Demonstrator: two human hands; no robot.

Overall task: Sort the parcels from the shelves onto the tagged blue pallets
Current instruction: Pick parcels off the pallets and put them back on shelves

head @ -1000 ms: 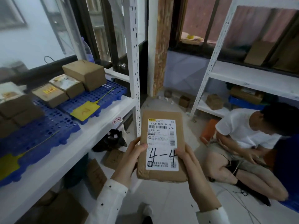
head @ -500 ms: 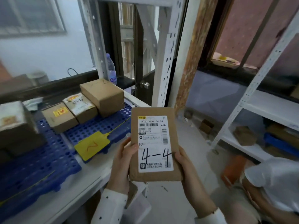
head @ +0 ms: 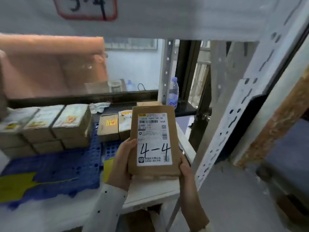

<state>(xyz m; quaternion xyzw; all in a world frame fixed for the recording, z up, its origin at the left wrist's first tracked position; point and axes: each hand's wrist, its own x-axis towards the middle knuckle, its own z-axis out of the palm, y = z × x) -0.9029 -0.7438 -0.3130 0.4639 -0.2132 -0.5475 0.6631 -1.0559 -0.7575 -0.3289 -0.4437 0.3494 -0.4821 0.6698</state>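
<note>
A white shelf (head: 150, 193) is seen at the left, carried by perforated white uprights (head: 222, 131). Two blue pallets (head: 66, 166) are laid side by side on it, each with a yellow tag (head: 15, 185) on its near part. A block of stacked brown boxes (head: 48, 128) is set on the left pallet, and smaller boxes (head: 108, 127) are set on the far part of the right one.

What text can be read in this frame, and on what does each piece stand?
"4-4", handwritten on the held parcel's label.
"5020 1099 54 78" and "V6A", printed on that label; its smaller print is unreadable.
"3-4", partly cropped, on the shelf tag overhead.
Water bottle brand: blurred.
</note>
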